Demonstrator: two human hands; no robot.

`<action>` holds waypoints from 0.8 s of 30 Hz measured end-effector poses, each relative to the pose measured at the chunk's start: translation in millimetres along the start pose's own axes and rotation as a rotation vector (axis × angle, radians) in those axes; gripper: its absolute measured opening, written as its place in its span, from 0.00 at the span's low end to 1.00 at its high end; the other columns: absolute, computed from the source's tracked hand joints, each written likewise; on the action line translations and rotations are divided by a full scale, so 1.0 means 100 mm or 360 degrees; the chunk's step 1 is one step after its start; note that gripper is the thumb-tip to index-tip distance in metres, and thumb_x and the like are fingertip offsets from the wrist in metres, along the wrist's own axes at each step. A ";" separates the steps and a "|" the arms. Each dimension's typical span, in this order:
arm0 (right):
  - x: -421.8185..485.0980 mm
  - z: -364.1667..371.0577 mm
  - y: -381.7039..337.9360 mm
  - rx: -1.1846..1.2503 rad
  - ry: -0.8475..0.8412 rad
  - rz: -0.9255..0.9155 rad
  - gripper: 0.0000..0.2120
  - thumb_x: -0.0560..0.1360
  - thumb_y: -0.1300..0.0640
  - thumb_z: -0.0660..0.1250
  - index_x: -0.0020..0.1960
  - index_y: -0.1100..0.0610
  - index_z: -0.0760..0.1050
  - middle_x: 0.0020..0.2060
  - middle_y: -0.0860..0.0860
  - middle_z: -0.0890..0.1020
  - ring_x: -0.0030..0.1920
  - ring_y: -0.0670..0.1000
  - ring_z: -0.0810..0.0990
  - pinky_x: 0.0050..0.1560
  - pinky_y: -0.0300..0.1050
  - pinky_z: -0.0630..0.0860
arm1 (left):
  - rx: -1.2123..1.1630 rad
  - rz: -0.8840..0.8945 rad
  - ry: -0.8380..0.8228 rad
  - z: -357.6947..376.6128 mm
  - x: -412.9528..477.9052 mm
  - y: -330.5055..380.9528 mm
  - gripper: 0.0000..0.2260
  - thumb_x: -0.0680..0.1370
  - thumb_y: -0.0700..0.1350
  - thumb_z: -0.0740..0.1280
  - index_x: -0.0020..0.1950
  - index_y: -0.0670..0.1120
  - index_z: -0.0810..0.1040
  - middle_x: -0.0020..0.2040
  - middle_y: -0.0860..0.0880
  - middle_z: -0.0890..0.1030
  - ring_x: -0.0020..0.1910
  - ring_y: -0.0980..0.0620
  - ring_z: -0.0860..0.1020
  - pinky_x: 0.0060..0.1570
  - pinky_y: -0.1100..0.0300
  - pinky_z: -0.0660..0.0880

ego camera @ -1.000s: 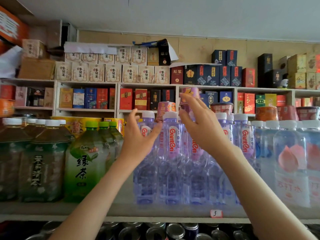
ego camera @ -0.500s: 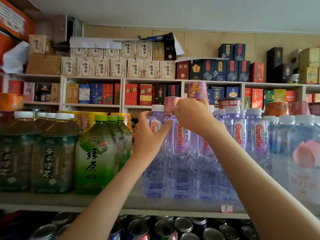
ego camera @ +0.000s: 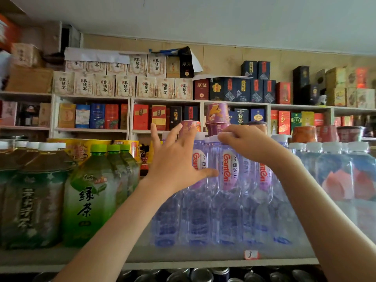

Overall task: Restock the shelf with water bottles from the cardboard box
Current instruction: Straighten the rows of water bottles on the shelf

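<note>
Bottles (ego camera: 230, 200) of clear ribbed plastic: left hand (ego camera: 175, 159) splayed against them, right hand (ego camera: 248, 143) gripping one white cap (ego camera: 212, 138).

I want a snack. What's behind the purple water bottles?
Stacked purple cups and a pink cup rise behind the water bottles. Bottles, the left hand and the right hand hide their bases.

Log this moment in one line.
stage: shelving | left hand: open, spread on bottles | right hand: grips bottle by top | shelf: green tea at left
</note>
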State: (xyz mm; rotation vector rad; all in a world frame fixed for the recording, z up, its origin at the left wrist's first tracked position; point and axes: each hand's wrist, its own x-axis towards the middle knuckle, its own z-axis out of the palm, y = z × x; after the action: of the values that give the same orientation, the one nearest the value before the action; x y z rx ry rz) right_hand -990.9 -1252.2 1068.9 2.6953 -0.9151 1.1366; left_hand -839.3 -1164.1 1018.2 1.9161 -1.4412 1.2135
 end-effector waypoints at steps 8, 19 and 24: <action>0.07 0.17 0.03 -0.0464 0.0081 -0.0235 0.17 0.82 0.60 0.49 0.63 0.47 0.71 0.50 0.52 0.72 0.52 0.56 0.77 0.62 0.60 0.65 | 0.0071 0.0012 -0.0066 0.01 0.02 0.00 0.50 0.65 0.77 0.54 0.77 0.50 0.44 0.73 0.52 0.66 0.74 0.53 0.58 0.70 0.35 0.37; -0.02 -0.08 0.24 0.0056 0.0548 0.0008 0.17 0.82 0.51 0.48 0.51 0.55 0.74 0.37 0.47 0.78 0.50 0.50 0.76 0.71 0.57 0.44 | -0.0004 -0.0058 0.0082 -0.05 0.01 0.14 0.50 0.63 0.79 0.45 0.77 0.49 0.49 0.76 0.50 0.59 0.75 0.49 0.55 0.67 0.33 0.36; -0.12 -0.14 0.57 0.0020 0.0137 0.0184 0.17 0.81 0.51 0.50 0.47 0.55 0.74 0.39 0.48 0.79 0.48 0.49 0.76 0.73 0.58 0.43 | -0.0027 0.0082 0.0109 -0.10 0.11 0.42 0.49 0.62 0.78 0.42 0.76 0.52 0.50 0.75 0.52 0.61 0.76 0.50 0.53 0.66 0.33 0.34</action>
State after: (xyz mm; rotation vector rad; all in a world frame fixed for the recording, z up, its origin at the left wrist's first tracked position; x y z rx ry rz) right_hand -1038.1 -1289.3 1062.2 2.6102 -1.0651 1.2733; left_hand -881.0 -1176.4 1026.4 1.8191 -1.4685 1.2735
